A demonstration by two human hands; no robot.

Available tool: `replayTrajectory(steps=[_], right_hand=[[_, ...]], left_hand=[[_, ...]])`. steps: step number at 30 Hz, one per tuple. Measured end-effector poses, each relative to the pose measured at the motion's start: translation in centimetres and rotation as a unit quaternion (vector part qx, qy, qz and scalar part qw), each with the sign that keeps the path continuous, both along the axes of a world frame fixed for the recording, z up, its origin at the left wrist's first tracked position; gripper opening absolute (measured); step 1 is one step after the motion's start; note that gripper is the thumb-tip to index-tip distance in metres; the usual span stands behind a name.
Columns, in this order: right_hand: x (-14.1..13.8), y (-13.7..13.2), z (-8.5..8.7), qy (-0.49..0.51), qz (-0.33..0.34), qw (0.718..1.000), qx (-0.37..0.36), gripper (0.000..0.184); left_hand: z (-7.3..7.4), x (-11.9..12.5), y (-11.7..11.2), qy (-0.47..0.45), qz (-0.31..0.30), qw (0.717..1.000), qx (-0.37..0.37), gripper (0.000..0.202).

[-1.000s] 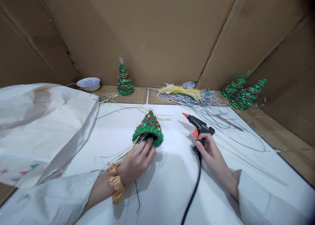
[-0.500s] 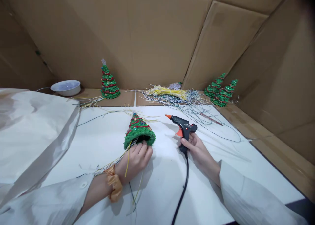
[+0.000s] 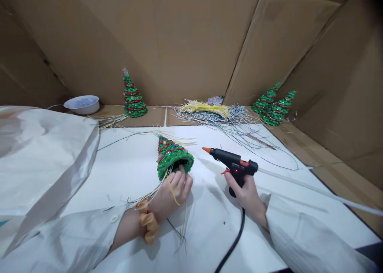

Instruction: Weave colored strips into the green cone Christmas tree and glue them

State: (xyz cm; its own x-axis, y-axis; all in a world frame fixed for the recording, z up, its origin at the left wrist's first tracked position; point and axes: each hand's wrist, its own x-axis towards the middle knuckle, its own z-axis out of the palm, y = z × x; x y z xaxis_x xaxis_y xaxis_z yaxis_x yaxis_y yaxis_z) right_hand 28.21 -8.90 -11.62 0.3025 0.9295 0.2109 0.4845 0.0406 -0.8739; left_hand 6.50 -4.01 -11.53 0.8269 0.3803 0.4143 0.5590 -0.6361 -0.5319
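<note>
Nearest, the left hand (image 3: pixel 172 193) is clamped at the lower rim of a green tree (image 3: pixel 170 157), tilted over the white tabletop (image 3: pixel 203 241), apparently to expose its hollow base. The right hand (image 3: pixel 247 193) has fingers wrapped around a glue gun's (image 3: pixel 229 158) handle, nozzle apart from the tree, presumably for safety. Beyond, a wire bundle (image 3: pixel 209 109) lies seemingly within reach.
</note>
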Motion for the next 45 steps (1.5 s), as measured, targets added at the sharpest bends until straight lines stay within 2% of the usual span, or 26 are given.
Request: replayTrajectory(steps=[4, 8, 11, 15, 19, 25, 31, 38, 45], right_hand=[[-0.1, -0.7, 0.0, -0.126, 0.066, 0.989, 0.031, 0.018], [-0.6, -0.8, 0.2, -0.161, 0.179, 0.967, 0.085, 0.014], [-0.7, -0.6, -0.3, -0.195, 0.201, 0.952, 0.123, 0.013], [-0.5, -0.6, -0.9, -0.240, 0.229, 0.934, 0.130, 0.011], [-0.7, -0.7, -1.1, -0.265, 0.269, 0.914, 0.147, 0.009], [-1.1, -0.6, -0.8, -0.273, 0.281, 0.905, 0.165, 0.014], [-1.9, -0.2, 0.2, -0.312, 0.295, 0.888, 0.165, 0.017], [-2.9, -0.1, 1.1, -0.335, 0.295, 0.884, 0.137, 0.015], [-4.4, 0.3, 2.7, -0.369, 0.282, 0.883, 0.069, 0.009]], left_hand=[[-0.2, -0.3, -0.4, -0.004, 0.010, 1.000, -0.002, 0.016], [-0.4, -0.8, -0.6, -0.021, 0.010, 1.000, -0.003, 0.020], [0.2, -1.5, -0.9, -0.034, -0.001, 0.999, -0.004, 0.023], [1.3, -2.4, -1.2, -0.049, -0.010, 0.999, -0.017, 0.025], [1.4, -3.1, -0.9, -0.074, -0.029, 0.997, -0.017, 0.025], [1.2, -3.4, -0.5, -0.086, -0.037, 0.995, -0.040, 0.028], [0.6, -3.9, -0.6, -0.086, -0.040, 0.994, -0.045, 0.027], [0.8, -4.5, -1.1, -0.111, -0.033, 0.993, -0.020, 0.024], [1.2, -5.0, -1.1, -0.119, -0.035, 0.991, -0.041, 0.022]])
